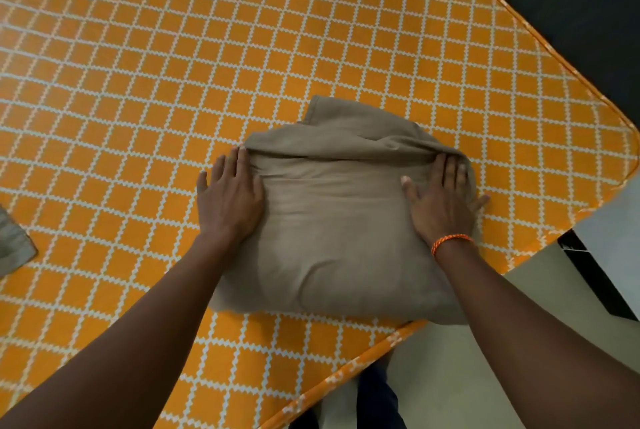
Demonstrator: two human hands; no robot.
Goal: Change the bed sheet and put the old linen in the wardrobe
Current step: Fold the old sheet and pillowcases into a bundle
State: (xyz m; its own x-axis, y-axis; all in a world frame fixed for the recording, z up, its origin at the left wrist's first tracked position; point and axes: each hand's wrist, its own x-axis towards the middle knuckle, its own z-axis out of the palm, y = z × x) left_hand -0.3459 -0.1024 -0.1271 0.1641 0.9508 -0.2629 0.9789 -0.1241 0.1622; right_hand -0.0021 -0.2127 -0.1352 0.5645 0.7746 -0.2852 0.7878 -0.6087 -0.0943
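Folded tan sheet lies on the orange-checked bed, near its corner. Left hand & right hand press flat on sheet's sides, fingers spread. Best: smooth creases outward, edges aligned.

my arms: bare, no sleeves | my right wrist: braided orange thread bracelet | my legs: dark trousers

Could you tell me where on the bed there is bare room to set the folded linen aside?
The orange sheet lies bare beyond and left of the folded linen, up to the grey cloth at the left edge. Both hands crowd the near right corner.
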